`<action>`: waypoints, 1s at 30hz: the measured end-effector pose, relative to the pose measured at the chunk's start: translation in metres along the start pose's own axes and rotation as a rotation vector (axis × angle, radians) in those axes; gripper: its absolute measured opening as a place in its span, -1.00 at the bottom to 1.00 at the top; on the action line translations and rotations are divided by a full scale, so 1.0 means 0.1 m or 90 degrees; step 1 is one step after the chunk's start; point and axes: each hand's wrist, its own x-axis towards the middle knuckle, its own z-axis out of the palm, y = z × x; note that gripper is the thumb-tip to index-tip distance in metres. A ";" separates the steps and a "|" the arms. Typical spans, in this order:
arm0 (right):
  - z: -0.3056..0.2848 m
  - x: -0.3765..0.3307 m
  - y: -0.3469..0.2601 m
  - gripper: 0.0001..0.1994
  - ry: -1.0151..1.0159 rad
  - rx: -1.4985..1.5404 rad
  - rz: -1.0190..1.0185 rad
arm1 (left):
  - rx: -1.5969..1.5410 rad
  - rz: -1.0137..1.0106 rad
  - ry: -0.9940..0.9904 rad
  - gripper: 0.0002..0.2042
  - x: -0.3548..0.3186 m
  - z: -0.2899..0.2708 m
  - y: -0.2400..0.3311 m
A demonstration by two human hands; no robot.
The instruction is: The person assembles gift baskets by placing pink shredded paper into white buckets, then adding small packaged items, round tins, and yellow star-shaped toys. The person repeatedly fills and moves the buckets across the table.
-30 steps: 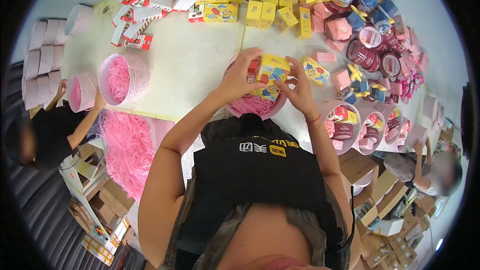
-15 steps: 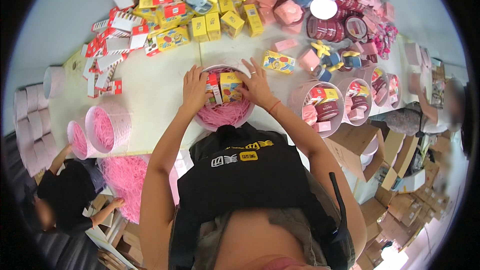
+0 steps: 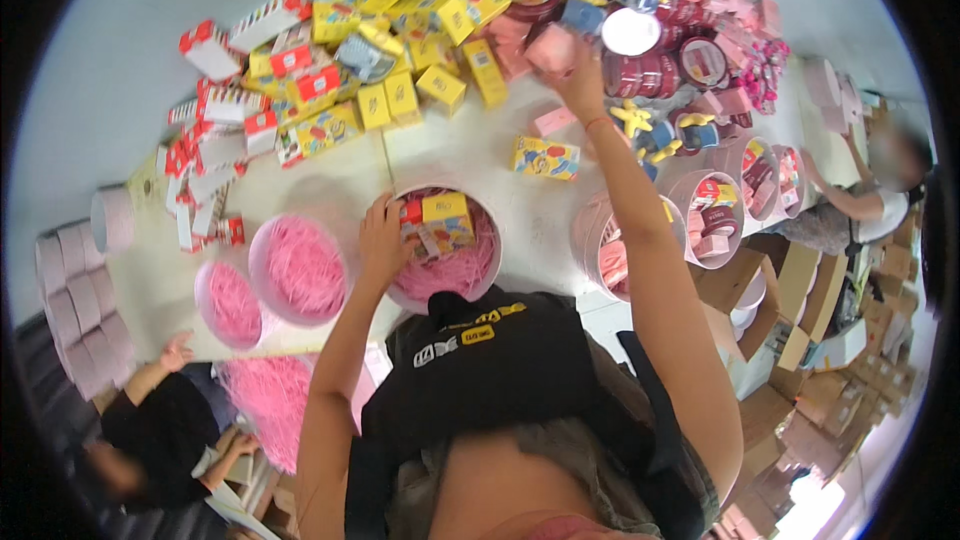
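My left hand (image 3: 381, 242) grips the left rim of a round pale pink bucket (image 3: 497, 270), its thumb inside near a red-and-white box (image 3: 422, 242). A yellow printed box (image 3: 447, 217) stands beside that one, on pink shredded paper (image 3: 452, 276). My right arm stretches to the far pile, where my right hand (image 3: 582, 82) is closed around a pink, soft-looking bundle (image 3: 551, 48). Near that hand are dark red round tubs (image 3: 640, 75), a white round lid (image 3: 631, 32) and a small pink box (image 3: 554, 120).
Yellow boxes (image 3: 400, 100) and red-and-white boxes (image 3: 215, 105) pile up at the back. Buckets with pink shreds (image 3: 305, 270) stand left; filled buckets (image 3: 712, 218) stand right. One person (image 3: 165, 415) works at left, another (image 3: 850, 205) at right. Cardboard cartons (image 3: 735, 290) sit lower right.
My right hand has left the bucket and reached to the far pile, onto the pink bundle. My left hand stays at the bucket. The left-hand shred buckets have moved right, nearer mine.
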 end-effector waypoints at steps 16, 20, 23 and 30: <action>-0.61 -2.07 -2.44 -0.22 -0.461 0.293 -0.269 | -0.119 0.097 0.030 -0.47 -0.08 -0.25 -0.28; -0.50 -2.22 -2.35 -0.32 -0.434 0.199 -0.317 | -0.143 0.194 -0.094 -0.44 -0.48 -0.19 -0.10; -0.53 -2.23 -2.27 -0.28 -0.535 0.283 -0.295 | -0.039 0.174 -0.080 -0.40 -0.69 0.11 0.04; -1.05 -1.09 -0.74 -0.52 -0.324 0.292 0.177 | 0.053 0.061 -0.021 -0.29 -0.77 0.12 0.29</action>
